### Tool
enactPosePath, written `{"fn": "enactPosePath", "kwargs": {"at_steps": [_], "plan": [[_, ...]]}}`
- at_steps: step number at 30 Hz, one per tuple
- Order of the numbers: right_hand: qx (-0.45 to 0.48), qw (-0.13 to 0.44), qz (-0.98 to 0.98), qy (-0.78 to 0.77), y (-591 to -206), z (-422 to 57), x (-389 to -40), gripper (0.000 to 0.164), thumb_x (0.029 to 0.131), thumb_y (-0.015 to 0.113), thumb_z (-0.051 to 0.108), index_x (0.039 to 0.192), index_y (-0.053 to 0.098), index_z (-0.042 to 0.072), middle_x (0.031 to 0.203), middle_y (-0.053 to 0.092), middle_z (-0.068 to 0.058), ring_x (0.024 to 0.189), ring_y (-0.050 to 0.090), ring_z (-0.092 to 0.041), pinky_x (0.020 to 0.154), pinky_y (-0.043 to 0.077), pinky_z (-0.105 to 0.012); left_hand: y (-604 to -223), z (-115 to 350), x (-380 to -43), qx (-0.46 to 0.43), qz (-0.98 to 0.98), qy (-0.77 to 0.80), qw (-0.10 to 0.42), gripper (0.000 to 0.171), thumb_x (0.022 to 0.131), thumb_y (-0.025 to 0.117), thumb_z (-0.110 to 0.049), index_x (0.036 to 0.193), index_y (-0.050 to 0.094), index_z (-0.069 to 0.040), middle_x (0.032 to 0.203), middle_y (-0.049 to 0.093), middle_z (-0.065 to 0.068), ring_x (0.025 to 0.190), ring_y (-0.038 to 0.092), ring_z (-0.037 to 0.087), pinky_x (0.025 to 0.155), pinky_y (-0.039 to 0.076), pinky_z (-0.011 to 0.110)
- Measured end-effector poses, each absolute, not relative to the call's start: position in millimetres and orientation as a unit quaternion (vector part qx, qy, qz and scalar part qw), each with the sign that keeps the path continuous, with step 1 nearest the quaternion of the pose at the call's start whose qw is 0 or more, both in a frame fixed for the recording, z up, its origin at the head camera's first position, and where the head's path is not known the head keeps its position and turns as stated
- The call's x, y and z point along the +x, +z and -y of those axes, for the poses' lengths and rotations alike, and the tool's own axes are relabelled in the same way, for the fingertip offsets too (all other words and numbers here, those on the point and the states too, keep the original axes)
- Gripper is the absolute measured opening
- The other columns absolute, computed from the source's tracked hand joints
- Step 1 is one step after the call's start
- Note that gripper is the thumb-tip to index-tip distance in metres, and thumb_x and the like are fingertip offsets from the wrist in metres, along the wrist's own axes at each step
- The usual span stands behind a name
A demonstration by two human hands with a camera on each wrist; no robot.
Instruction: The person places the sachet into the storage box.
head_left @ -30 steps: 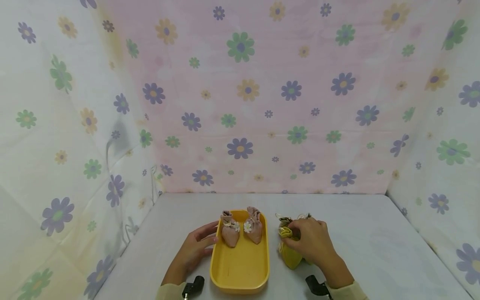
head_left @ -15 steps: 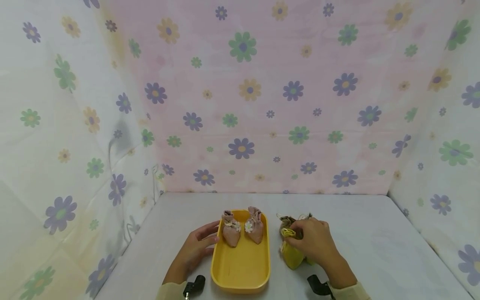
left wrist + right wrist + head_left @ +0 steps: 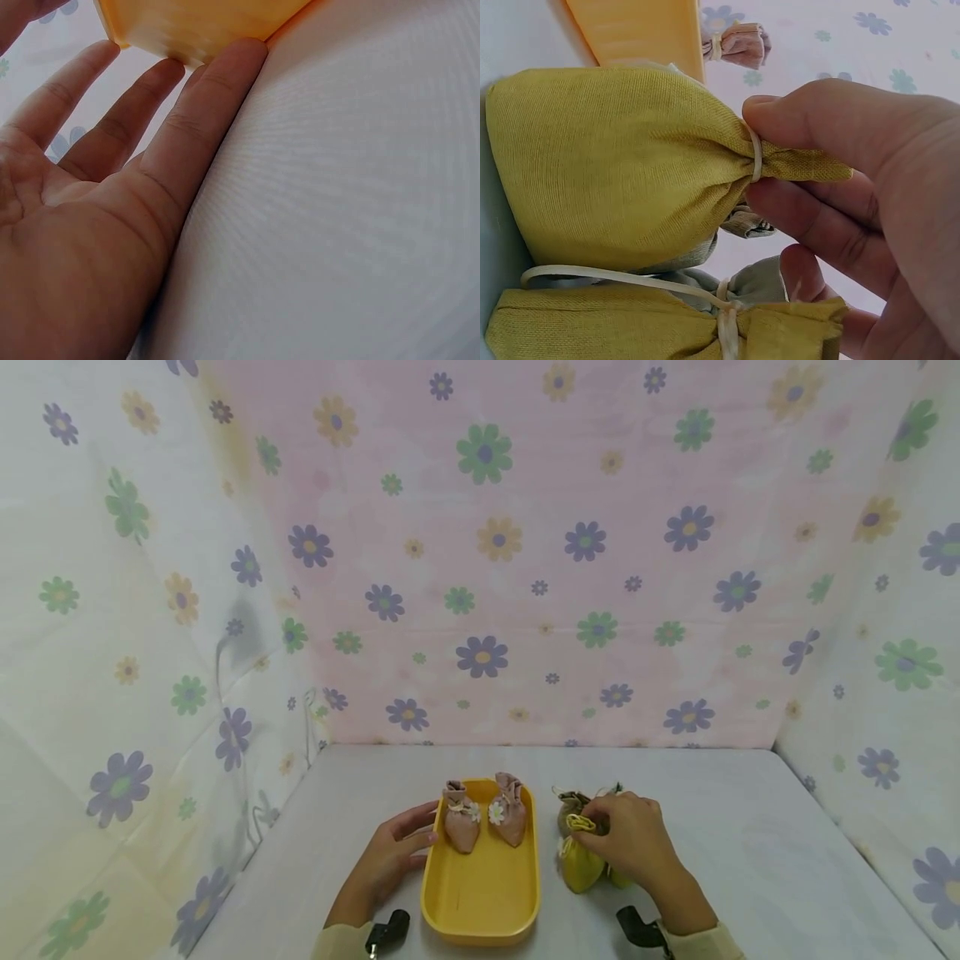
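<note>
My right hand (image 3: 636, 839) pinches the tied neck of a mustard-yellow drawstring pouch (image 3: 581, 867) between thumb and fingers. In the right wrist view that pouch (image 3: 615, 165) looks plump, its cord drawn round the neck. A second yellow pouch (image 3: 592, 326) lies just beside it, below the curled lower fingers. Grey-green pouches (image 3: 761, 281) show behind these two. On the other side, my left hand (image 3: 387, 857) rests its fingertips against the left wall of a yellow tray (image 3: 480, 897), fingers extended (image 3: 195, 124).
Two dusty-pink pouches with white flowers, the left one (image 3: 462, 831) and the right one (image 3: 510, 822), lie at the far end of the tray. Everything stands on a white-covered table (image 3: 750, 852), with flowered cloth (image 3: 525, 610) hanging behind and at both sides.
The pinched yellow pouch has risen very slightly and tilted a little, along with a small shift of my right hand. My left hand and the tray keep their places.
</note>
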State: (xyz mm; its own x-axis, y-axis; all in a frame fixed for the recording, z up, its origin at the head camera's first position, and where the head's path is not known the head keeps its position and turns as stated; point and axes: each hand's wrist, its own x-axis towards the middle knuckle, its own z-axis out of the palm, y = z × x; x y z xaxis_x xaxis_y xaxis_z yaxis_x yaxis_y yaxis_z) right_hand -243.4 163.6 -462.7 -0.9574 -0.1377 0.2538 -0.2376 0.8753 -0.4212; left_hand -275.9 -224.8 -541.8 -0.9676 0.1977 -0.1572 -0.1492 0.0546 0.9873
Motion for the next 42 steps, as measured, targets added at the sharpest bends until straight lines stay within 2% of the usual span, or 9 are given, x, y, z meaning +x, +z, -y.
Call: {"fn": "enactPosePath", "kwargs": {"at_steps": [14, 19, 28, 34, 40, 42], "plan": [[0.110, 0.133, 0.955, 0.240, -456, -165, -240, 0.018, 0.079, 0.088, 0.044, 0.089, 0.077, 0.034, 0.085, 0.072, 0.020, 0.086, 0.059, -0.012, 0.093, 0.046, -0.057, -542, 225, -276, 0.023, -0.717, 0.685, 0.127, 0.070, 0.091, 0.080, -0.034, 0.153, 0.051, -0.022, 0.158, 0.048, 0.015, 0.134, 0.060, 0.030, 0.097, 0.061, 0.042], [0.127, 0.155, 0.947, 0.252, -452, -164, -237, 0.020, 0.078, 0.089, 0.043, 0.090, 0.078, 0.032, 0.086, 0.073, 0.019, 0.087, 0.064, -0.017, 0.091, 0.048, -0.057, -543, 225, -276, 0.024, -0.717, 0.685, 0.129, 0.069, 0.091, 0.080, -0.034, 0.153, 0.051, -0.022, 0.158, 0.049, 0.015, 0.133, 0.060, 0.030, 0.097, 0.061, 0.042], [0.146, 0.204, 0.933, 0.259, -443, -162, -232, 0.019, 0.075, 0.092, 0.038, 0.087, 0.079, 0.030, 0.082, 0.073, 0.020, 0.082, 0.062, -0.010, 0.087, 0.050, -0.054, -549, 227, -280, 0.035, -0.696, 0.704, 0.137, 0.070, 0.092, 0.079, -0.030, 0.154, 0.050, -0.019, 0.159, 0.046, 0.017, 0.132, 0.061, 0.028, 0.097, 0.060, 0.044], [0.164, 0.238, 0.920, 0.263, -440, -159, -234, 0.021, 0.074, 0.093, 0.038, 0.087, 0.079, 0.030, 0.081, 0.072, 0.020, 0.080, 0.062, -0.008, 0.083, 0.052, -0.049, -549, 229, -282, 0.033, -0.703, 0.697, 0.135, 0.071, 0.092, 0.079, -0.033, 0.154, 0.050, -0.019, 0.158, 0.047, 0.016, 0.131, 0.061, 0.027, 0.096, 0.061, 0.043], [0.175, 0.256, 0.908, 0.281, -434, -153, -234, 0.022, 0.074, 0.094, 0.037, 0.088, 0.078, 0.029, 0.081, 0.072, 0.020, 0.082, 0.065, -0.013, 0.086, 0.052, -0.051, -549, 230, -280, 0.037, -0.702, 0.698, 0.137, 0.070, 0.093, 0.079, -0.031, 0.155, 0.049, -0.019, 0.158, 0.047, 0.017, 0.132, 0.061, 0.028, 0.097, 0.061, 0.044], [0.178, 0.258, 0.906, 0.285, -431, -151, -234, 0.022, 0.075, 0.093, 0.036, 0.089, 0.078, 0.030, 0.081, 0.071, 0.021, 0.082, 0.063, -0.010, 0.088, 0.050, -0.051, -548, 229, -280, 0.038, -0.702, 0.697, 0.137, 0.071, 0.093, 0.079, -0.031, 0.155, 0.049, -0.019, 0.158, 0.046, 0.017, 0.132, 0.061, 0.028, 0.097, 0.061, 0.044]]}}
